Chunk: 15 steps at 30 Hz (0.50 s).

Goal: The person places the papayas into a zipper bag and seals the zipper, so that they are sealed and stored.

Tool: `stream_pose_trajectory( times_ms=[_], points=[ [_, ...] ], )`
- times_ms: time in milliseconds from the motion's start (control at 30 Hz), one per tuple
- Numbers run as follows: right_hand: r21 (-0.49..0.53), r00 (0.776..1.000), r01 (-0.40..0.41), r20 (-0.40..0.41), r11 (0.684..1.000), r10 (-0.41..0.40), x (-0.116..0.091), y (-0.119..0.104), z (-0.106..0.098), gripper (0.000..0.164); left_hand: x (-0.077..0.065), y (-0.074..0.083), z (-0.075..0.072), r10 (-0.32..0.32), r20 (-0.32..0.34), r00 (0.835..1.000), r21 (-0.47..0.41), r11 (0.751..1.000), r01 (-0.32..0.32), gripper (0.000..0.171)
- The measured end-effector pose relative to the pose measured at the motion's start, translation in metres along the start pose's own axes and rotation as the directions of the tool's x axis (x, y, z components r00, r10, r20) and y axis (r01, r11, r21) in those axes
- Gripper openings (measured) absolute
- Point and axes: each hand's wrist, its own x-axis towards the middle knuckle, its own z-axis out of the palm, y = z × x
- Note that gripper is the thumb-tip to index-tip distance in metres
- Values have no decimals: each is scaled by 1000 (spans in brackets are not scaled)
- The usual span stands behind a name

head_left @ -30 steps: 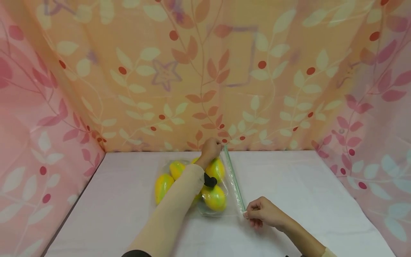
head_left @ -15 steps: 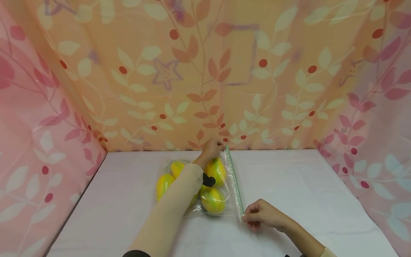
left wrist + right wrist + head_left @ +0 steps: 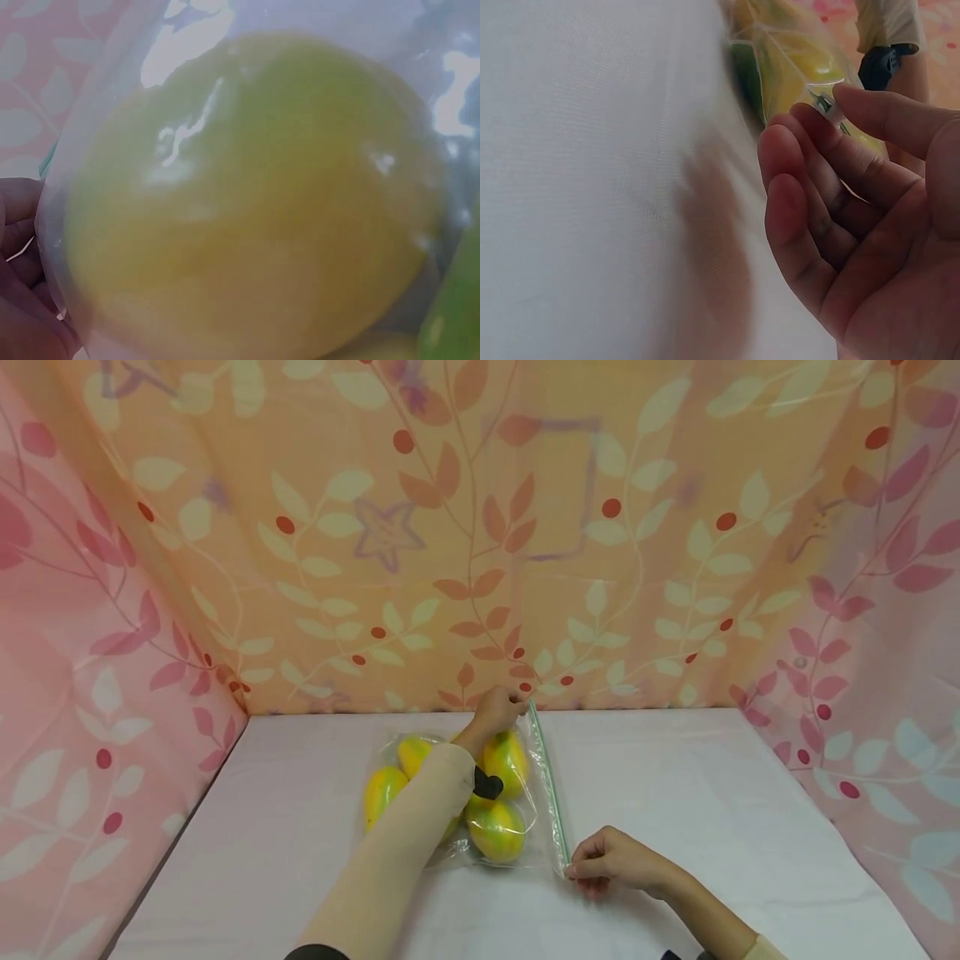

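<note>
A clear zip bag (image 3: 534, 853) lies flat on the white-covered table, holding several yellow-green mangoes (image 3: 495, 832). Its green zip strip (image 3: 551, 785) runs along the right side. My left hand (image 3: 498, 710) pinches the far end of the strip, with its sleeved forearm crossing over the bag and hiding part of the fruit. At the near end, my right hand (image 3: 615, 862) pinches the corner of the strip between thumb and index finger. The right wrist view shows this pinch by the right hand (image 3: 862, 202). One mango (image 3: 255, 195) under plastic fills the left wrist view, beside the left fingers (image 3: 22, 217).
A white cloth (image 3: 675, 777) covers the table. Behind it hangs an orange leaf-patterned curtain (image 3: 420, 568), with pink patterned sheets (image 3: 67, 693) at both sides. A black strap piece (image 3: 487, 785) sits at the left wrist.
My right hand has shifted slightly left and toward me with the near end of the strip. The front mango has moved slightly left. Both hands keep their pinch.
</note>
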Motion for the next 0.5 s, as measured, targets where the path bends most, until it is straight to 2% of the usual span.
stream_pose_trajectory(
  times_ms=[200, 500],
  points=[
    [-12, 1000, -8, -24, 1000, 8, 2, 3, 0, 26, -1, -4, 2, 26, -12, 1000, -25, 999, -27, 16],
    [-27, 999, -10, -40, 1000, 9, 4, 7, -5, 28, -5, -13, 7, 74, -37, 997, 19, 997, -73, 20]
  ],
)
